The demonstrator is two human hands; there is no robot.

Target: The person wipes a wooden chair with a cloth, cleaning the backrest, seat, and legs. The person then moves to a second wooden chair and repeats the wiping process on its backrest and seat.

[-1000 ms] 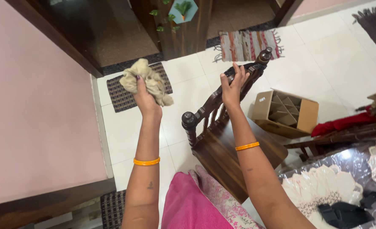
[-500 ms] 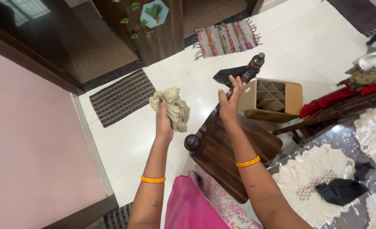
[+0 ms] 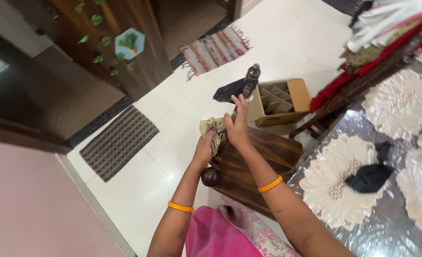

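While the left hand point(image 3: 204, 148) grips a half-hidden cloth point(image 3: 213, 127), the right hand point(image 3: 237, 129) grasps the chair point(image 3: 263, 157).

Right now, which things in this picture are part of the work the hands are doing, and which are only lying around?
In use:
- left hand, pressing the beige cloth against the chair back
- right hand, gripping the top rail
- dark wooden chair

Lying about:
- cardboard box with dividers
- brown doormat
- striped rug
- black cloth on the table

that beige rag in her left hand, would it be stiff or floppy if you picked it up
Probably floppy: the beige rag bunches in soft folds under the left hand against the wooden chair. Likely light, held by fingers alone.
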